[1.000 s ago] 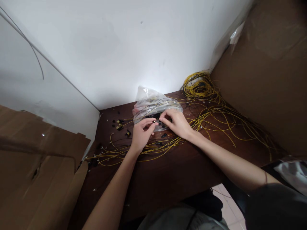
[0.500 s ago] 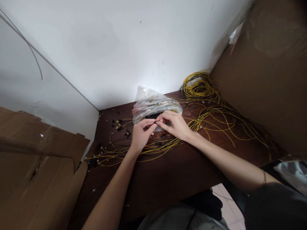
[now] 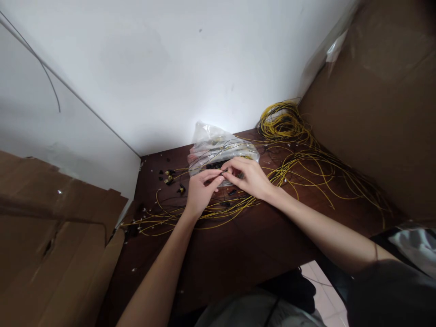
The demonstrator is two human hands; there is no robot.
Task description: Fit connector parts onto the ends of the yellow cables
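Note:
My left hand (image 3: 200,190) and my right hand (image 3: 248,176) meet fingertip to fingertip over a dark wooden table (image 3: 238,245). Between the fingertips sits a small black connector piece (image 3: 223,171), pinched from both sides. Thin yellow wires (image 3: 218,211) run under both hands. A clear plastic bag (image 3: 218,147) holding small black parts lies just behind the hands, against the wall.
A coil of yellow wire (image 3: 284,122) lies at the back right, with loose strands (image 3: 327,175) spreading across the table's right side. Several small black and brass parts (image 3: 169,178) sit left of my hands. Cardboard (image 3: 51,236) stands at left, and a large box (image 3: 381,100) at right.
My fingertips have closed together on the small piece; a second ago there was a small gap between the hands. The arms have barely shifted.

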